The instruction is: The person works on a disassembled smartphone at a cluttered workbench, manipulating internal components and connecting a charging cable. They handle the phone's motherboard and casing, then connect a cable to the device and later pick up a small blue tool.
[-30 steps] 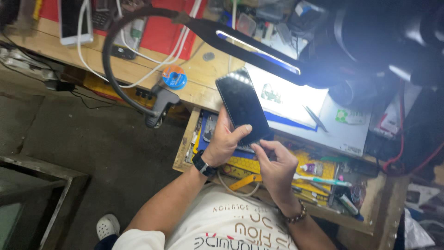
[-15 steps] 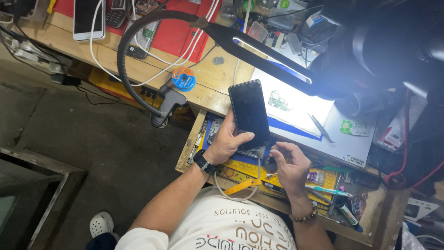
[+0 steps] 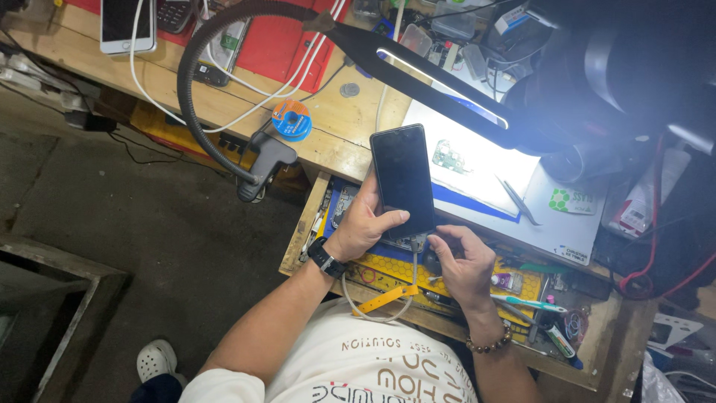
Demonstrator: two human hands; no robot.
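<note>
My left hand [image 3: 363,226] grips a black smartphone [image 3: 403,179] by its lower left side, its dark screen facing up. My right hand [image 3: 464,261] pinches the plug of a grey cable [image 3: 415,263] at the phone's bottom edge. The cable loops down toward my lap past a yellow strip [image 3: 386,299]. Both hands hover over an open wooden drawer [image 3: 304,224] full of tools.
A black gooseneck lamp [image 3: 440,75] is clamped to the wooden bench [image 3: 171,89] and shines on a white work mat [image 3: 477,168] with tweezers [image 3: 516,200]. A red mat, a white phone [image 3: 127,22] and white cables lie at the back left. Concrete floor lies to the left.
The phone has tipped more upright and shifted right in view. My right hand has moved from the phone's lower corner to its bottom edge, where it now holds the cable plug.
</note>
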